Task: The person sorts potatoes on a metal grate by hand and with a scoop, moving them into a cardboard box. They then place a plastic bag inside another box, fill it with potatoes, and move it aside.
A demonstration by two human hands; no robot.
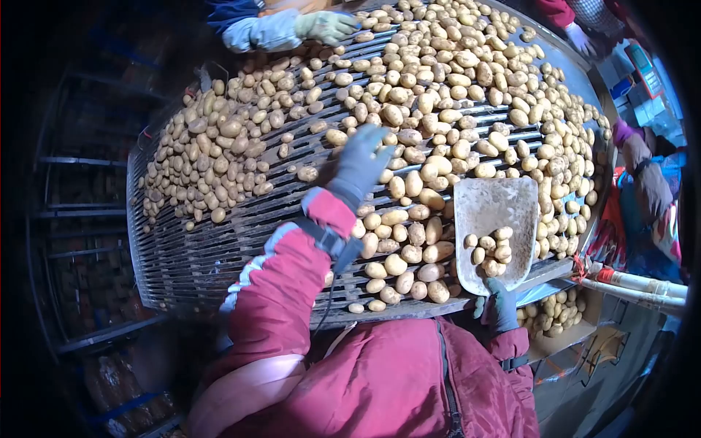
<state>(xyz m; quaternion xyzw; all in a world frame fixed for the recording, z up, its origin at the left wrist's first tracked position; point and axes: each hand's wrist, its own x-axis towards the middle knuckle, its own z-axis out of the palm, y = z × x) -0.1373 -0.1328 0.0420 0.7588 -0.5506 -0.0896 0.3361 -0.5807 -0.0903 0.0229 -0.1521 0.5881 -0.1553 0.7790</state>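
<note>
My left hand (365, 157), in a grey-blue glove, reaches over the slatted rack, just above or touching the potatoes (412, 182). Its thumb and fingers look apart, and I see nothing held in it. At the front edge, my right hand (500, 306), also gloved, is closed round the near end of a worn, whitish scoop (496, 208). Several small potatoes (493, 252) lie in the scoop's near half. The scoop rests over the potatoes on the right side of the rack, its wide end pointing away from me. The glove hides its handle.
Dark slats (212, 252) run across the rack, with a potato heap (219, 139) at the left. A co-worker's pale-gloved hand (325, 28) works at the far edge. Other people stand at the right. A box of potatoes (558, 314) and white poles (642, 285) are near my right side.
</note>
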